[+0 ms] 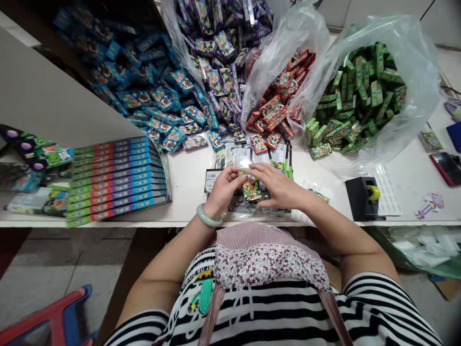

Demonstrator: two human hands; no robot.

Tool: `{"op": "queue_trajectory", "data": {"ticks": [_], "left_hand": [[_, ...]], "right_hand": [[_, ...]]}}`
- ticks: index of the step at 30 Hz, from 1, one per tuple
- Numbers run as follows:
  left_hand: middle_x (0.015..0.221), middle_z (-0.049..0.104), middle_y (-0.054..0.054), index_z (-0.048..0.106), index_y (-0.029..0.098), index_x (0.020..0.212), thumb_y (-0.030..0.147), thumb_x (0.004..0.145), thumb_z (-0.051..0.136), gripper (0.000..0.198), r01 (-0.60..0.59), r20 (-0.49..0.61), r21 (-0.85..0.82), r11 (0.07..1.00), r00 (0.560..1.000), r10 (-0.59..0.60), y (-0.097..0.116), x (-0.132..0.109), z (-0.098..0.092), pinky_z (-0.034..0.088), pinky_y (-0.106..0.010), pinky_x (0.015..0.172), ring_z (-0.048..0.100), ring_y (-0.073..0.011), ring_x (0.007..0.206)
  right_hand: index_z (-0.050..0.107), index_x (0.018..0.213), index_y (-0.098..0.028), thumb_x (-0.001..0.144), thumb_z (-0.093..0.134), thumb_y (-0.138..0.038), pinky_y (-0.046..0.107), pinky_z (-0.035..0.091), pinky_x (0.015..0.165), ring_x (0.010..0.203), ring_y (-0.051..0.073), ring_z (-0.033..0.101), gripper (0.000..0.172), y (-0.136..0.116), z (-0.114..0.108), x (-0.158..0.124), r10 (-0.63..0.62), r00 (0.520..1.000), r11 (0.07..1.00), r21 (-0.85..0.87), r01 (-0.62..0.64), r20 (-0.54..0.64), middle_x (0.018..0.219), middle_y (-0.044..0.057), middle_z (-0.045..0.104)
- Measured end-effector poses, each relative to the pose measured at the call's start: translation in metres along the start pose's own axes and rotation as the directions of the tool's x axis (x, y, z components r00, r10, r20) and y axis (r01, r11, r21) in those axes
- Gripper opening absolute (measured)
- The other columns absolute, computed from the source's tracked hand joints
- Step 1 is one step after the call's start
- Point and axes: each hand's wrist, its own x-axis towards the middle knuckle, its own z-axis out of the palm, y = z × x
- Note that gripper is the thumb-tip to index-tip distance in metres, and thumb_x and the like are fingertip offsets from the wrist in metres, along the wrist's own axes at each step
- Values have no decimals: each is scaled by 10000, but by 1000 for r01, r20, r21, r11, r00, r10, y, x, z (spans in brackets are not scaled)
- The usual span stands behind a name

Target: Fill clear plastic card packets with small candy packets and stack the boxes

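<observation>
Packet (pixel 251 190), green-printed, is sitting toward the table's (pixel 183 206) near side, probably proving light, smooth and creasable, best held by its edges; my left hand (pixel 229 185) is pinching its far-left corner, my right hand (pixel 279 186) is arching over, grip unclear; red boxes (pixel 259 143) are lying beyond.

A white tabletop (pixel 187 182) spans the view above a floor (pixel 101 247) of grey tiles. A plain grey panel (pixel 54 91) slants across the left, whitish panels (pixel 367 14) show at upper right, and a red-and-blue frame (pixel 54 317) (only partly visible) stands lower left.
</observation>
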Motion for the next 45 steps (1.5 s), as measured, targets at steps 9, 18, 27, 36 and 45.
{"op": "queue_trajectory", "data": {"ticks": [9, 18, 27, 36, 45], "left_hand": [[1633, 247, -186, 277, 210, 1529, 512, 685, 821, 1049, -452, 466, 772, 448, 881, 86, -8, 20, -50, 147, -602, 1233, 141, -414, 1533], [1453, 462, -202, 337, 165, 1502, 476, 684, 808, 994, -541, 522, 813, 216, 841, 140, -6, 27, -49, 202, -624, 1201, 363, -422, 1416], [1395, 501, -182, 425, 176, 1450, 530, 682, 797, 924, -533, 488, 803, 265, 845, 221, 13, 9, -64, 354, -542, 1136, 464, -391, 1312], [1388, 501, -161, 435, 201, 1442, 583, 659, 804, 947, -536, 483, 749, 391, 844, 232, 8, 5, -63, 381, -533, 1142, 476, -363, 1310], [1380, 505, -164, 435, 202, 1451, 565, 681, 792, 923, -545, 495, 771, 330, 838, 227, 4, -5, -64, 370, -532, 1140, 477, -366, 1301]], "right_hand": [[515, 1346, -237, 747, 734, -411, 559, 467, 1055, 1270, 342, 530, 661, 58, 1, -29, 248, 886, 967, 46, -250, -391, 1337, 143, 576], [515, 1379, -272, 806, 687, -420, 565, 367, 1144, 1361, 335, 430, 616, 57, 10, -31, 234, 908, 969, 13, -245, -347, 1425, 138, 464], [475, 1389, -291, 814, 698, -348, 582, 384, 1131, 1346, 346, 421, 619, 36, 10, -20, 138, 969, 985, -72, -155, -204, 1412, 124, 443], [461, 1396, -291, 815, 715, -375, 604, 371, 1147, 1357, 355, 402, 640, 25, -6, -14, 167, 944, 969, -132, -211, -284, 1417, 115, 418], [480, 1391, -307, 784, 757, -352, 576, 407, 1111, 1314, 348, 451, 668, 25, -2, -12, 36, 999, 996, -79, -34, 26, 1425, 100, 481]]}}
